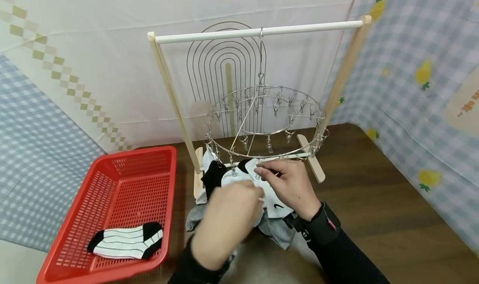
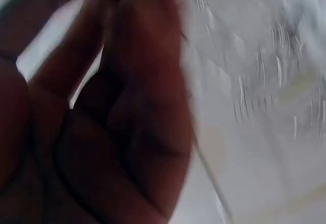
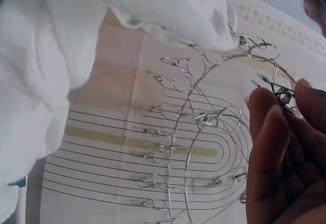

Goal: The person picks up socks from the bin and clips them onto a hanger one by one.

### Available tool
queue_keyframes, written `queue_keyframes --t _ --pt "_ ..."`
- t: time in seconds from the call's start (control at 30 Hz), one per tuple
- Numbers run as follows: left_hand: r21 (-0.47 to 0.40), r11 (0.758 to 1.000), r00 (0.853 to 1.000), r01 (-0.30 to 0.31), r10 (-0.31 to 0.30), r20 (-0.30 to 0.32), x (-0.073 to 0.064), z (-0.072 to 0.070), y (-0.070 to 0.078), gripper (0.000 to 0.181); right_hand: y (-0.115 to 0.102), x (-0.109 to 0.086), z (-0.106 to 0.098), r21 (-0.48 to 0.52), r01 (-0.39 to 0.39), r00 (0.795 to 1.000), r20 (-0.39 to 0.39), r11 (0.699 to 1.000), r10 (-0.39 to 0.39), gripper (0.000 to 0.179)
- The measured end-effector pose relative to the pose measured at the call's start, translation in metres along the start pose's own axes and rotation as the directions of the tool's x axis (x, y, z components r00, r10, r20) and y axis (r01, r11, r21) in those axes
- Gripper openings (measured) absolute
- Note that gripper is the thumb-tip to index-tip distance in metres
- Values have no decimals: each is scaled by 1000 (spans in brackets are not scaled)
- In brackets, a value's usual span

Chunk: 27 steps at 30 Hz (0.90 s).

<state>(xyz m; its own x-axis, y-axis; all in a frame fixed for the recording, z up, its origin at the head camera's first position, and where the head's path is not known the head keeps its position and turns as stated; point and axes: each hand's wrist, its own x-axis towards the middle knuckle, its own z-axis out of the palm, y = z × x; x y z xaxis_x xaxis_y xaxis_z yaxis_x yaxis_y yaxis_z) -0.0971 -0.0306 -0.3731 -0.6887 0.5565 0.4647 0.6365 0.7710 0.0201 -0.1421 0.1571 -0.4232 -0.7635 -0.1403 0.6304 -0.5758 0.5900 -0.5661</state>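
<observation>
A round metal sock hanger point(image 1: 267, 133) with small wire clips hangs by its hook from a white rod. My right hand point(image 1: 290, 184) pinches a metal clip point(image 3: 282, 94) at the hanger's front between thumb and fingers. Beneath that hand is a white sock point(image 1: 275, 196) with a black swoosh. White, black and grey socks point(image 1: 212, 178) are gathered below the ring to the left. My left hand point(image 1: 237, 209), blurred, is in front of the white socks with its fingers bent; I cannot tell whether it holds anything.
A red plastic basket point(image 1: 170, 192) stands on the left of the brown table point(image 1: 359, 184), with a white sock with black stripes and black toe and heel point(image 1: 125, 240) in it. The wooden stand point(image 1: 172, 97) frames the hanger, and patterned cloth hangs behind and at both sides.
</observation>
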Motion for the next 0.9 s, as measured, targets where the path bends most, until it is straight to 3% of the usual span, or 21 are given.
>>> queue_keyframes --t 0.07,0.17,0.27,0.37,0.5,0.63,0.73,0.8,0.87,0.9 --pt "52 995 993 -80 75 96 -1 23 13 17 -1 1 -2 -1 -2 1000 -4 1000 2 7" --pt "132 969 977 -209 203 61 -3 69 20 15 -1 1 -4 5 -20 1000 2 1000 20 9" --pt "248 946 977 -208 212 11 -5 104 18 7 -2 0 -4 23 -39 999 23 999 38 12" --pt "306 936 984 -174 177 18 -5 120 12 6 -2 1 -4 38 -45 998 34 998 44 14" --pt "301 936 983 -181 185 16 -3 128 4 6 -1 2 -6 44 -45 999 24 998 44 17" --pt "206 957 978 -204 209 1 0 127 -3 18 1 3 -8 55 -38 999 16 998 37 18" --pt "61 982 983 -180 181 -7 2 119 -10 26 1 3 -10 76 -30 1000 8 997 29 18" --pt "-72 989 992 -126 127 9 3 111 -16 26 1 3 -12 97 -30 1000 8 995 29 18" --pt "-213 976 998 -47 56 38 3 104 -23 24 0 3 -14 123 -36 999 12 992 35 17" --pt "-289 957 998 -2 20 60 3 100 -26 22 0 3 -14 136 -42 999 15 990 40 17"
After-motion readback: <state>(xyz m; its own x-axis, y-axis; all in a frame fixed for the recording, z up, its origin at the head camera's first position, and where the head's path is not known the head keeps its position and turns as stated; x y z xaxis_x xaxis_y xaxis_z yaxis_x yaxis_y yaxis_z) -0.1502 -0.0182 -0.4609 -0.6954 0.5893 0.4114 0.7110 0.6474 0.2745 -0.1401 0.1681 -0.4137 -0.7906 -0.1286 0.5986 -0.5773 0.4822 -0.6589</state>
